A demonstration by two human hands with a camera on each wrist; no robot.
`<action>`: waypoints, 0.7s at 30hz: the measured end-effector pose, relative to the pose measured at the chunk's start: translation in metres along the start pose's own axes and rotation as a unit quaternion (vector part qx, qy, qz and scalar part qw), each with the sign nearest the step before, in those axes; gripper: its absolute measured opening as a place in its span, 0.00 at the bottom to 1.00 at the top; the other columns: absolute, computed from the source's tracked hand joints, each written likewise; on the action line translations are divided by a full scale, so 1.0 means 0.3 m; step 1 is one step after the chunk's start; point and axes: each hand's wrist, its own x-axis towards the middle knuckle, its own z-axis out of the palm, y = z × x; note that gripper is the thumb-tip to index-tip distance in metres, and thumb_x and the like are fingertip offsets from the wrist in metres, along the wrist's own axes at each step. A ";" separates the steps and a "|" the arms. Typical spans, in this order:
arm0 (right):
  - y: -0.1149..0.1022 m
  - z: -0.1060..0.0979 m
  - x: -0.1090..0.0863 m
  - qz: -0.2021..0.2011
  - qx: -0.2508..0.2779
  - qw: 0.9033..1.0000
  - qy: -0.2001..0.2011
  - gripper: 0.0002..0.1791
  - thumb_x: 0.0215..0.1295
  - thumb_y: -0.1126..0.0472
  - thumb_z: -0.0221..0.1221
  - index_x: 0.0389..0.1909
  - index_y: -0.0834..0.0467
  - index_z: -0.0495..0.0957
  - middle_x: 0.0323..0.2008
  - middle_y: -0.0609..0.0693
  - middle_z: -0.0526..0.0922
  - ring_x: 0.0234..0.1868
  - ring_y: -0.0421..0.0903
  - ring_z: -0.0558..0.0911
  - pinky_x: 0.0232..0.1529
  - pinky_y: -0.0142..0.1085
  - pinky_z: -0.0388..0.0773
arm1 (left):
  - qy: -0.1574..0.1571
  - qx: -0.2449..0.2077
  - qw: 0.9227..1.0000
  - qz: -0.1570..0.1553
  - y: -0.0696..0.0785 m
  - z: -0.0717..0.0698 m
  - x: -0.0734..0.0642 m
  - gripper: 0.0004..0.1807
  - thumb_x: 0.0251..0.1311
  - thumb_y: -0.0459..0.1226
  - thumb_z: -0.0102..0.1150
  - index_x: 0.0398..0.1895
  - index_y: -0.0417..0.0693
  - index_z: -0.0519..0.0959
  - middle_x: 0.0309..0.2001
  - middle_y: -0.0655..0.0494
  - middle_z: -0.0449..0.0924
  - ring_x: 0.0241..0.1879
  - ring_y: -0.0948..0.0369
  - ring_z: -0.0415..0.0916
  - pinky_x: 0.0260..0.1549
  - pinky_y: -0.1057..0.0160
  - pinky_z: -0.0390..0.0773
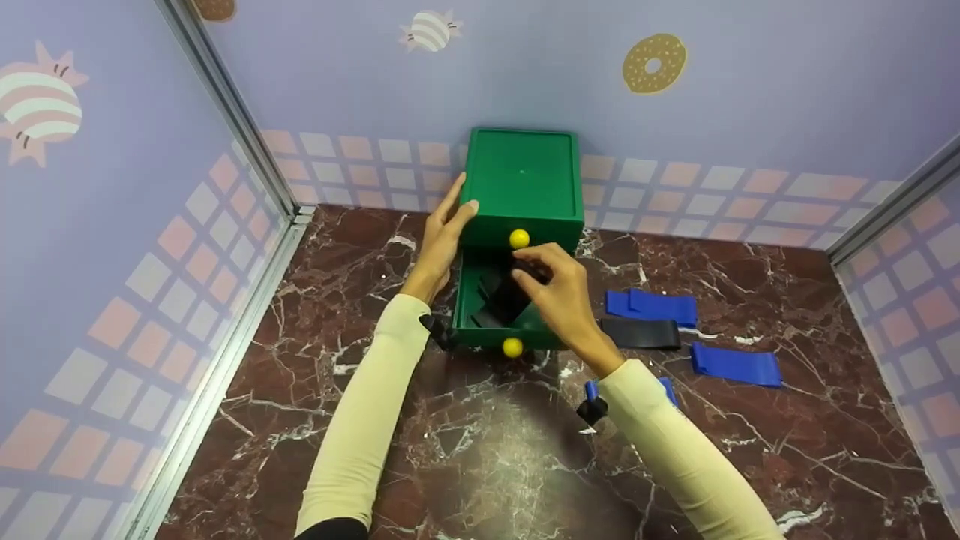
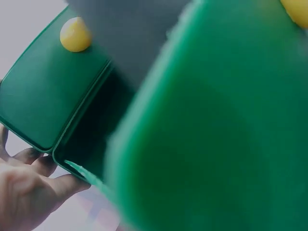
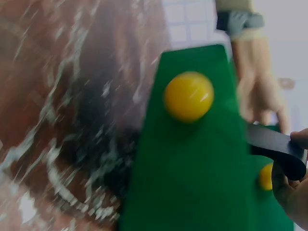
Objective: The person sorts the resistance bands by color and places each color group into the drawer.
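Observation:
A green two-drawer box [image 1: 523, 174] stands against the back wall, its lower drawer [image 1: 466, 300] pulled out. My left hand [image 1: 441, 244] lies along the box's left side, thumb at the top edge; in the left wrist view this hand [image 2: 33, 190] touches the side near the drawer opening. Over the open drawer, my right hand [image 1: 559, 289] pinches a black flat band [image 1: 510, 296] between thumb and fingers. The right wrist view shows the band [image 3: 269, 140] curving over into a loop at the fingertips. Its lower part hangs inside the drawer walls.
Yellow round knobs mark the upper drawer [image 1: 519, 238] and the lower drawer's front. To the right on the marbled surface lie blue bands [image 1: 735, 365], another black band [image 1: 641, 334] and more blue pieces near my right wrist. Patterned walls enclose the back and sides.

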 end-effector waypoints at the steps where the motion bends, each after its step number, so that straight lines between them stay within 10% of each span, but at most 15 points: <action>1: 0.017 -0.006 -0.001 0.006 -0.013 1.000 0.003 0.12 0.70 0.72 0.73 0.53 0.65 0.90 0.49 0.55 0.89 0.48 0.51 0.88 0.52 0.38 0.85 | -0.001 0.000 1.000 0.001 0.000 -0.001 0.000 0.36 0.80 0.57 0.59 0.87 0.79 0.62 0.88 0.66 0.52 0.88 0.57 0.47 0.85 0.44 0.52; 21: 0.123 -0.057 -0.021 0.023 -0.117 0.993 0.007 0.14 0.67 0.74 0.73 0.52 0.68 0.89 0.47 0.62 0.88 0.47 0.58 0.88 0.51 0.50 0.87 | 0.002 -0.007 1.000 0.003 -0.009 -0.003 0.006 0.37 0.79 0.57 0.61 0.87 0.79 0.62 0.88 0.69 0.53 0.88 0.60 0.46 0.85 0.44 0.50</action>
